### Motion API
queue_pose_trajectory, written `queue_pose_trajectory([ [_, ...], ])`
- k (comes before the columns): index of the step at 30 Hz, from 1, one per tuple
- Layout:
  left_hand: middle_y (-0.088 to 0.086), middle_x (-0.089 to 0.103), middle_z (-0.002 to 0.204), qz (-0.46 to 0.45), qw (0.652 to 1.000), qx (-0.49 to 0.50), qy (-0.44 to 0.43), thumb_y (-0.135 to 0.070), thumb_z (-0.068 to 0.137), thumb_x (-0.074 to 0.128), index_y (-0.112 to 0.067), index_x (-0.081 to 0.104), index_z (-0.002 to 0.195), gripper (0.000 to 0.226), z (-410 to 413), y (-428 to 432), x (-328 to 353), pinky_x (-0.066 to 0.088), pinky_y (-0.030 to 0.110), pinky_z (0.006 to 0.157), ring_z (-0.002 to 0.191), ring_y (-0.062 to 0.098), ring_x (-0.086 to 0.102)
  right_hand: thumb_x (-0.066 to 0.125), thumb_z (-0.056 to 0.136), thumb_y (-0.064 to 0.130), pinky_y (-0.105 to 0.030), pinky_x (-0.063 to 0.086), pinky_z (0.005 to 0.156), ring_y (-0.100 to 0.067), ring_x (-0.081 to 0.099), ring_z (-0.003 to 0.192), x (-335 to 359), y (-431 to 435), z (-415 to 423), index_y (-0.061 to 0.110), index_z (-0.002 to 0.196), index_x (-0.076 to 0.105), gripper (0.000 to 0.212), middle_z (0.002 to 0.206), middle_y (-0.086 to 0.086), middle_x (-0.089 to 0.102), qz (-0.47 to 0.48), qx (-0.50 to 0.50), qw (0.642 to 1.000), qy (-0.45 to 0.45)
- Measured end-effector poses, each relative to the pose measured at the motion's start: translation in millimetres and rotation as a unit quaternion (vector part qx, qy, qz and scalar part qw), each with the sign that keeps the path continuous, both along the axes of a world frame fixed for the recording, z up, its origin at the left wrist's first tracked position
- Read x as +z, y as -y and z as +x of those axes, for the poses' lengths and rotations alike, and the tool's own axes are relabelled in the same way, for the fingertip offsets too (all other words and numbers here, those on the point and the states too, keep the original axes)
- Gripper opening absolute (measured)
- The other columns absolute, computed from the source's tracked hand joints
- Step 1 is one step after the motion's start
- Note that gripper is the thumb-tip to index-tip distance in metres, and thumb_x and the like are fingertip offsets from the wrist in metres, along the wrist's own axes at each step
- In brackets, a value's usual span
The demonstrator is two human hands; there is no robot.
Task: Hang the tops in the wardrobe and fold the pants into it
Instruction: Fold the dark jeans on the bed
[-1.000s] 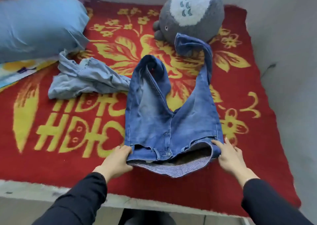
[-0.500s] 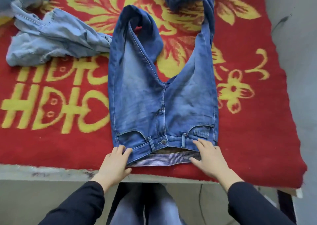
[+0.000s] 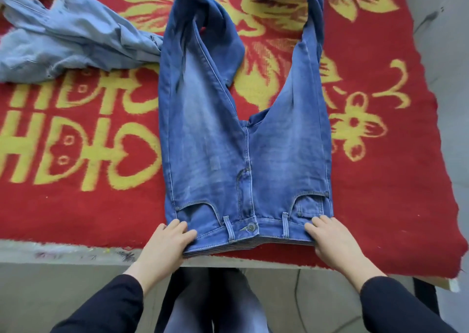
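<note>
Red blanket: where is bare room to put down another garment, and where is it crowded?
Bare: right of the dark jeans up to the red blanket's edge; left of them, from the pale blue garment down to the near edge. Crowded: top left, where that garment meets the jeans, and the waistband under the left hand and right hand.

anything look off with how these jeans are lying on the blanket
Yes. The jeans are flat only near the waistband; at the far end both legs double back on themselves instead of lying straight. A crumpled light-blue garment lies against one leg's outer edge.
</note>
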State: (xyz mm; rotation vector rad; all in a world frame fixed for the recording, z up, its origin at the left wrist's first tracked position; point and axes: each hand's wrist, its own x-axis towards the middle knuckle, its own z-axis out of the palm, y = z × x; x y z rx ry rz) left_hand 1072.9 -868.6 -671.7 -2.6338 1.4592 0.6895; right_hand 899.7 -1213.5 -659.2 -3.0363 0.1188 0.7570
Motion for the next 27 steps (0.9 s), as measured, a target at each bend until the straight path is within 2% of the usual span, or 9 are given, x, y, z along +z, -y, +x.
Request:
queue_pose_trajectory([
  [3, -0.004, 0.048, 0.071, 0.033, 0.999, -0.006, -0.021, -0.01, 0.029, 0.078, -0.025, 0.051, 0.073, 0.054, -19.4, -7.3, -12.2, 0.024, 0.028, 0.052, 0.07, 0.02, 0.042, 0.081, 0.022, 0.015, -0.032, 0.044, 0.046, -0.022, 0.056, 0.057, -8.0, -16.8, -1.2, 0.018, 0.068, 0.06, 0.052, 0.066, 0.0, 0.054, 0.012, -0.001, 1.0, -0.02],
  [6, 0.004, 0.052, 0.087, 0.043, 0.999, 0.013, -0.001, -0.032, 0.035, 0.072, -0.02, 0.05, 0.094, 0.064, -27.9, -2.0, -13.9, 0.036, 0.036, 0.057, 0.078, 0.028, 0.05, 0.08, 0.036, 0.041, -0.039, 0.051, 0.062, -0.027, 0.059, 0.079, -16.7, -32.5, 6.7, 0.009, 0.101, 0.061, 0.074, 0.092, -0.006, 0.058, 0.002, 0.006, 1.0, -0.007],
  [9, 0.009, 0.054, 0.091, 0.073, 0.997, 0.007, 0.033, -0.025, 0.033, 0.08, -0.014, 0.051, 0.103, 0.077, -24.1, 6.9, -19.6, 0.038, 0.041, 0.065, 0.08, 0.031, 0.053, 0.084, 0.035, 0.049, -0.046, 0.052, 0.068, -0.03, 0.06, 0.088, -24.2, -43.7, 15.9, 0.004, 0.113, 0.062, 0.093, 0.102, -0.012, 0.06, -0.027, 0.021, 0.998, -0.044],
  [12, 0.006, 0.055, 0.079, 0.092, 0.996, -0.002, 0.017, -0.017, 0.033, 0.083, -0.016, 0.054, 0.095, 0.068, -12.3, 23.7, -15.7, 0.038, 0.036, 0.059, 0.071, 0.029, 0.055, 0.086, 0.034, 0.037, -0.039, 0.05, 0.058, -0.027, 0.058, 0.076, -25.4, -44.1, 21.5, 0.006, 0.104, 0.063, 0.08, 0.088, -0.008, 0.059, -0.017, 0.022, 0.999, -0.04],
  [15, -0.003, 0.056, 0.098, 0.119, 0.992, 0.009, -0.049, -0.016, 0.073, 0.059, -0.025, 0.052, 0.104, 0.032, 0.0, 33.8, -2.1, 0.031, 0.035, 0.071, 0.099, 0.024, 0.056, 0.084, 0.033, 0.024, -0.035, 0.049, 0.05, -0.025, 0.059, 0.064, -19.5, -40.2, 21.3, 0.012, 0.09, 0.056, 0.065, 0.073, -0.004, 0.057, 0.024, 0.003, 0.999, -0.032],
  [19, -0.003, 0.062, 0.099, 0.179, 0.968, 0.021, -0.175, -0.015, 0.074, 0.05, -0.029, 0.058, 0.102, 0.032, 6.8, 39.3, 15.1, 0.038, 0.031, 0.075, 0.102, 0.023, 0.058, 0.059, 0.07, 0.017, -0.032, 0.04, 0.066, -0.03, 0.06, 0.094, 9.9, -43.6, 39.8, 0.02, 0.075, 0.043, 0.017, 0.094, -0.006, 0.062, 0.079, -0.075, 0.984, -0.142],
  [23, -0.007, 0.061, 0.081, 0.274, 0.904, 0.046, -0.324, -0.022, 0.069, 0.063, -0.025, 0.065, 0.099, 0.031, -6.8, 33.2, 22.3, 0.048, 0.026, 0.073, 0.082, 0.019, 0.06, 0.075, 0.07, 0.03, -0.028, 0.045, 0.064, -0.025, 0.056, 0.078, 26.4, -57.9, 55.2, 0.016, 0.065, 0.048, 0.031, 0.071, -0.003, 0.053, 0.127, -0.109, 0.912, -0.375],
  [25, -0.006, 0.065, 0.092, 0.255, 0.885, 0.113, -0.372, -0.031, 0.07, 0.065, -0.024, 0.066, 0.102, 0.033, 3.4, 32.7, 21.4, 0.049, 0.023, 0.072, 0.08, 0.013, 0.057, 0.08, 0.064, 0.04, -0.027, 0.045, 0.063, -0.024, 0.059, 0.075, 27.7, -56.0, 72.0, 0.014, 0.068, 0.056, 0.036, 0.069, 0.0, 0.056, 0.172, -0.166, 0.89, -0.39],
  [27, -0.006, 0.065, 0.093, 0.191, 0.887, 0.189, -0.377, -0.032, 0.075, 0.061, -0.024, 0.069, 0.099, 0.027, 30.8, 38.7, 24.0, 0.044, 0.02, 0.066, 0.08, 0.011, 0.058, 0.074, 0.072, 0.04, -0.03, 0.049, 0.07, -0.025, 0.064, 0.085, 29.7, -48.3, 100.1, 0.012, 0.08, 0.065, 0.031, 0.082, -0.004, 0.066, 0.209, -0.215, 0.905, -0.302],
])
